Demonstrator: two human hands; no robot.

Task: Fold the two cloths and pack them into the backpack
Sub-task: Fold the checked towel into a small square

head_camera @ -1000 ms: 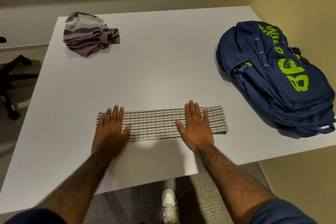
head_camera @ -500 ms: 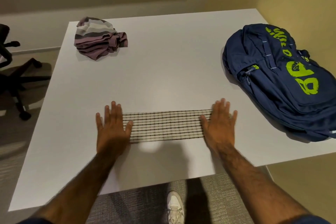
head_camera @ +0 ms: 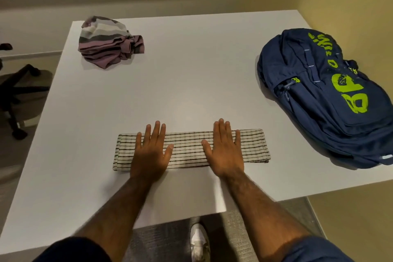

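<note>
The step in hand seems to be flattening the cream cloth with thin dark stripes (head_camera: 189, 148), folded into a long band near the front edge of the white table (head_camera: 191, 74). The left hand (head_camera: 151, 153) and the right hand (head_camera: 225, 151) lie palm-down on it, fingers straight, gripping nothing. Next it probably needs a fold across its length; the crumpled purple-grey striped cloth (head_camera: 108, 42) and the navy backpack with lime print (head_camera: 331, 95) wait well apart.
</note>
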